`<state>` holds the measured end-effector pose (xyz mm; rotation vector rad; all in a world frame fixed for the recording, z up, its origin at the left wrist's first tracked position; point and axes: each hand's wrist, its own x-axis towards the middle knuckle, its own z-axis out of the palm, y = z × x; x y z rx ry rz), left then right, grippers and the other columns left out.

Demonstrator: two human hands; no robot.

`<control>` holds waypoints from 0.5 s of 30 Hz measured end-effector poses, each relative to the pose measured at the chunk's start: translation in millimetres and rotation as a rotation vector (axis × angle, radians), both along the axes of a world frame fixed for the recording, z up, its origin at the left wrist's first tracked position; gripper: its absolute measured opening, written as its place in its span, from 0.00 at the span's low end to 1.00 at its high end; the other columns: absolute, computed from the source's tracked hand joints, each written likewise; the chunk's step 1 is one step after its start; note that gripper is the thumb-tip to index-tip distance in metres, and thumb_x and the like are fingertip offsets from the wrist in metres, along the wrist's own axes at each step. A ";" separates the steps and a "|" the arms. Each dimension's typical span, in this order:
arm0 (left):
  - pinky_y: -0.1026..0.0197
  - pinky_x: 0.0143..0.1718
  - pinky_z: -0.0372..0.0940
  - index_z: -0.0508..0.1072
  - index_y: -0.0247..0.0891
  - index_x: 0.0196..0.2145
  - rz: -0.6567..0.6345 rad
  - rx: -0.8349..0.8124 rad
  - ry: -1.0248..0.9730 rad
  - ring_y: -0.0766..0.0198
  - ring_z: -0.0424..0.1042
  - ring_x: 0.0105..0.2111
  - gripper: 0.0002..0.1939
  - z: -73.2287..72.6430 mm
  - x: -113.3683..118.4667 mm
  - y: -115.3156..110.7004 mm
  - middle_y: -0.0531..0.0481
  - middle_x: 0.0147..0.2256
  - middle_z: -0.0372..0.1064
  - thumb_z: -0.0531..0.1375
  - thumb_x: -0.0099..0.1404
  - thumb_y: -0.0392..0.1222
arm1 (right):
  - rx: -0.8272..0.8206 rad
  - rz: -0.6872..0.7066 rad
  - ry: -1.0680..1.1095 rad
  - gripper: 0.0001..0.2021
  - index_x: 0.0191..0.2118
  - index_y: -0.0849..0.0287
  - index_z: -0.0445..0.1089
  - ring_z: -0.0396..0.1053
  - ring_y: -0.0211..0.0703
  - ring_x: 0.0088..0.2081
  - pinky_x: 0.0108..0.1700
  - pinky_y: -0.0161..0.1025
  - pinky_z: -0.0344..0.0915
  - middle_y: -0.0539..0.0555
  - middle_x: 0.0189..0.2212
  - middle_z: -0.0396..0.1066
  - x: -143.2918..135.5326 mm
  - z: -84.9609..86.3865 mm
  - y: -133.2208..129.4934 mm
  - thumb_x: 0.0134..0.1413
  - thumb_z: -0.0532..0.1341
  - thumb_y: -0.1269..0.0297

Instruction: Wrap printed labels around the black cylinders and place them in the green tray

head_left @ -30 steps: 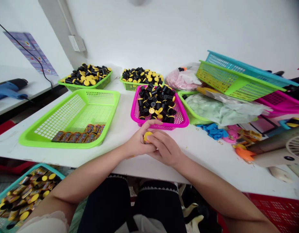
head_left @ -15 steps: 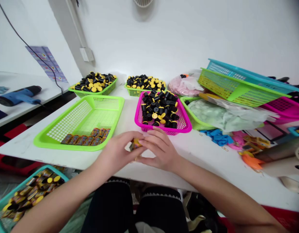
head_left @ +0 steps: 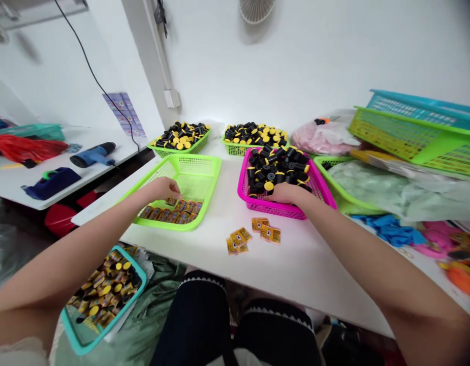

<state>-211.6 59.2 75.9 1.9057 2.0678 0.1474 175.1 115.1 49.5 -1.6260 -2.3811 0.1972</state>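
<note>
The left hand point(head_left: 164, 189) was left of the frame's centre, reaching down into a light green basket point(head_left: 198, 178), its fingers drawn together right over a single labelled canister point(head_left: 171, 202); whether they gripped it or had let it go, I could not tell. Beside and below that piece, the other labelled canisters point(head_left: 169, 215) lay on their sides in neat rows, packed toward the basket's near edge.

The right hand point(head_left: 284, 193), just right of centre, was at the near side of a magenta basket point(head_left: 276, 207) heaped with black canisters point(head_left: 275, 170), many of them showing yellow caps. Its fingertips were hidden among the heap, so I could not tell whether they had closed on one.

Between the two baskets and nearer the bottom of the frame, a few orange labels point(head_left: 240, 237) lay on the white table point(head_left: 307, 264), some overlapping. Behind, in the upper middle, a left rear basket point(head_left: 198, 147) and a right rear basket point(head_left: 237, 149), both green, held more black and yellow pieces. In the lower left, below the table edge, a teal basket point(head_left: 83, 349) held a jumble of labelled, yellow-capped pieces. A blue heat gun point(head_left: 93, 155) lay on another table at the left, and a bag of pale green stuff point(head_left: 395, 183) lay at the right
</note>
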 end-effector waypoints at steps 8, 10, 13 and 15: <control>0.51 0.47 0.67 0.77 0.34 0.45 -0.038 -0.125 0.087 0.46 0.76 0.42 0.22 1.0 5.2 -3.2 0.38 0.42 0.78 0.64 0.56 0.50 | 0.090 -0.122 0.288 0.21 0.51 0.57 0.72 0.75 0.44 0.32 0.37 0.42 0.73 0.55 0.36 0.78 35.6 6.6 -43.8 0.53 0.64 0.56; 0.45 0.55 0.61 0.68 0.32 0.58 -0.054 0.028 0.133 0.42 0.70 0.53 0.28 7.4 23.6 -18.4 0.32 0.52 0.72 0.56 0.65 0.51 | 0.329 -0.093 0.425 0.20 0.52 0.57 0.71 0.75 0.44 0.35 0.39 0.43 0.74 0.57 0.42 0.76 40.3 -1.5 -62.6 0.55 0.63 0.58; 0.49 0.61 0.57 0.62 0.35 0.62 -0.335 0.381 0.091 0.50 0.66 0.59 0.25 3.6 72.9 -58.5 0.37 0.59 0.66 0.45 0.73 0.46 | 0.653 -0.025 0.442 0.15 0.50 0.56 0.73 0.75 0.48 0.43 0.48 0.47 0.73 0.59 0.45 0.74 42.5 -20.8 -84.7 0.58 0.62 0.59; 0.56 0.59 0.62 0.67 0.38 0.59 -0.695 0.337 0.028 0.57 0.70 0.55 0.22 -12.2 111.3 -88.2 0.42 0.57 0.69 0.44 0.74 0.42 | 0.734 0.027 0.420 0.14 0.50 0.55 0.73 0.74 0.49 0.46 0.51 0.49 0.72 0.59 0.44 0.74 43.2 -33.2 -91.5 0.59 0.62 0.61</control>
